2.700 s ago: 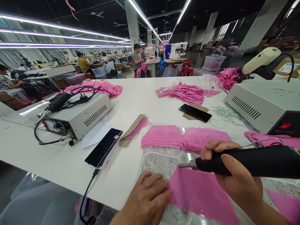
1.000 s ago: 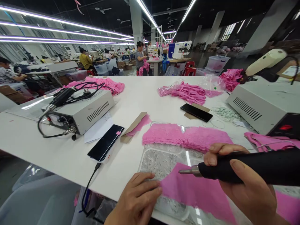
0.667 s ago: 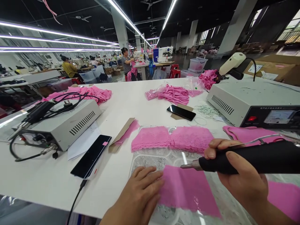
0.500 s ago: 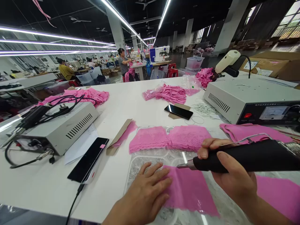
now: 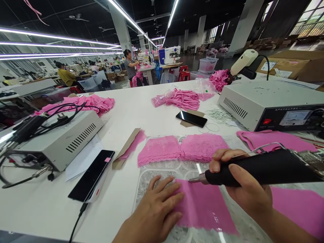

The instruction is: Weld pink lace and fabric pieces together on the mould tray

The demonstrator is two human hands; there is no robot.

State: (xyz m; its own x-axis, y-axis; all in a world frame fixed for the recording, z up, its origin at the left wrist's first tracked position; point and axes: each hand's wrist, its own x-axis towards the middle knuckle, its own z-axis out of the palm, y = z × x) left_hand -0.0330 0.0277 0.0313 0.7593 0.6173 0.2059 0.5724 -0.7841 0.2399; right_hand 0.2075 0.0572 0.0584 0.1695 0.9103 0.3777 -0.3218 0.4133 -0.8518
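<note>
My left hand (image 5: 158, 207) lies flat, fingers spread, over the left edge of a pink fabric piece (image 5: 207, 207) on a clear plastic sheet. In my right hand (image 5: 249, 187) is a black handheld ultrasonic welding gun (image 5: 255, 168), gripped around its body. Its narrow metal tip points left and meets the top edge of the fabric, close to my left fingers. Just beyond are two stacks of pink lace-edged pieces, a left stack (image 5: 159, 150) and a right stack (image 5: 205, 146). More pink fabric (image 5: 300, 209) lies beneath my right forearm.
A generator box with a meter (image 5: 273, 104) stands at the right, another grey box (image 5: 58, 138) at the left. A tablet (image 5: 92, 175) with a cable, a phone (image 5: 191, 118), folded cardboard (image 5: 126, 148) and bundled pink straps (image 5: 183, 99) lie on the white table. Other people sit farther back.
The welding gun's tip has slid slightly left along the fabric's top edge. My left hand keeps its place on the fabric, and the view has shifted a little.
</note>
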